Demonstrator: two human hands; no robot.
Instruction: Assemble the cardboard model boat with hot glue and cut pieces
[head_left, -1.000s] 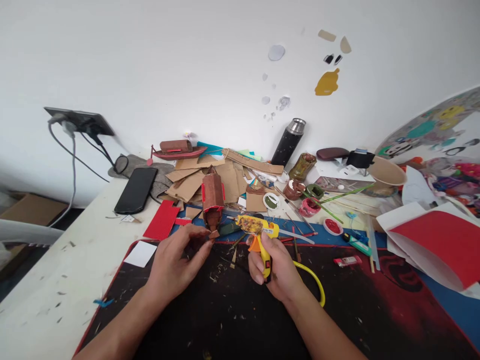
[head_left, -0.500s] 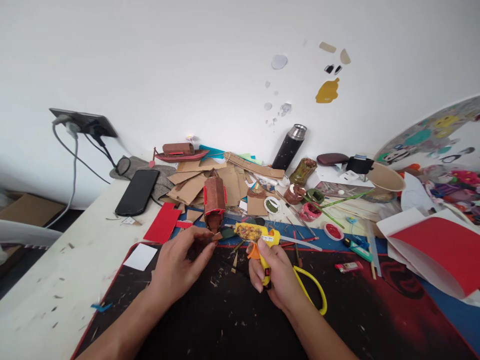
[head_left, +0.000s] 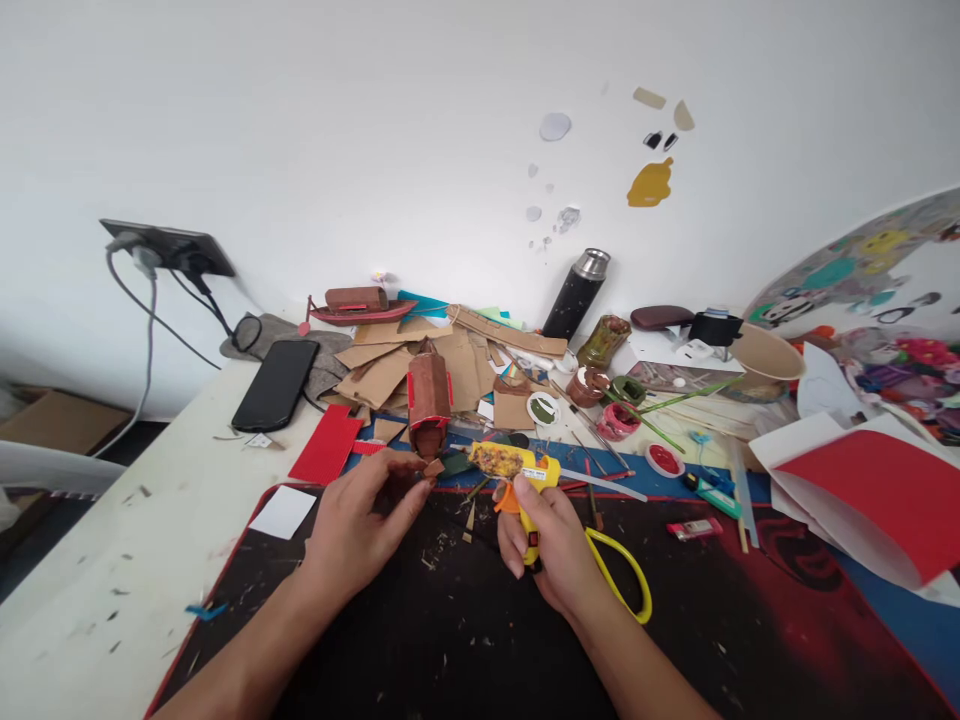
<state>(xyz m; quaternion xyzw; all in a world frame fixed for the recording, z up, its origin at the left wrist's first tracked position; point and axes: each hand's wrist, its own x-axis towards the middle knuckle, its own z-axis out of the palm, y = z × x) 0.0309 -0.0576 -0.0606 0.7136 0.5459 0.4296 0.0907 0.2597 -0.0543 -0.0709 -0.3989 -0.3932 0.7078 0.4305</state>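
Note:
Between thumb and fingers, my left hand (head_left: 371,510) pinches a small brown cardboard piece (head_left: 434,468). My right hand (head_left: 546,530) is wrapped round the handle of a yellow glue gun (head_left: 536,490), whose stained nozzle end points left towards that piece. A clear glue stick (head_left: 607,484) sticks out of the gun's back, and its yellow cord (head_left: 636,570) loops down on the right. Just beyond my left hand stands a brown model cabin (head_left: 430,395) with red trim.
Cardboard scraps (head_left: 375,360), a red model boat (head_left: 364,308) and a black flask (head_left: 576,295) lie towards the wall. Paint pots (head_left: 619,420), a pink lighter (head_left: 694,529) and red paper (head_left: 877,500) are at right. A phone (head_left: 275,385) lies at left.
The glue gun's nozzle end has moved slightly left and up, closer to the small piece. The piece in my left hand has tilted a little. The view has shifted slightly.

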